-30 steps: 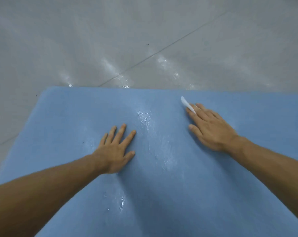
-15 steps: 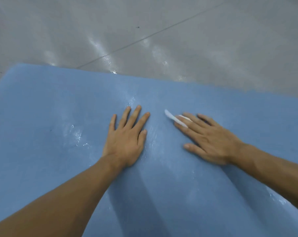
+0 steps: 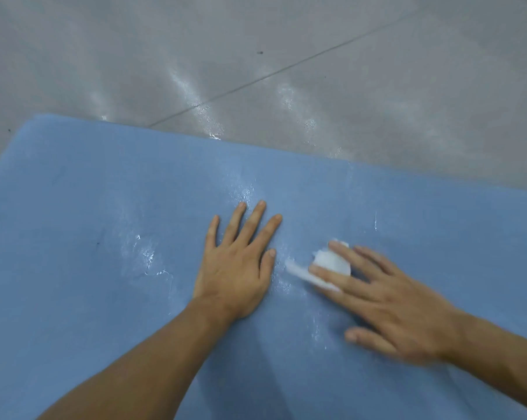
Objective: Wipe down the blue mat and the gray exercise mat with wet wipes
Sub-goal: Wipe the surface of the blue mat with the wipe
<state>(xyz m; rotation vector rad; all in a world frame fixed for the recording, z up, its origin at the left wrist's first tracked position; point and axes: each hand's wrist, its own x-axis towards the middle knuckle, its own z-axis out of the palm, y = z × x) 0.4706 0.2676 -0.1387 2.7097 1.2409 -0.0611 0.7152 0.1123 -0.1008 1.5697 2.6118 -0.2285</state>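
Steadying the blue mat (image 3: 104, 207), the left hand (image 3: 235, 274) lies flat; at 3 o'clock the unclenched right hand (image 3: 386, 304) presses the wet wipe (image 3: 332, 262).

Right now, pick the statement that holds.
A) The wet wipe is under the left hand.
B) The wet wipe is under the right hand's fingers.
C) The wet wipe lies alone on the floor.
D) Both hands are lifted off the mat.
B: the white wet wipe shows under the straight fingers of the right hand on the blue mat, while the left hand lies flat with nothing under it.
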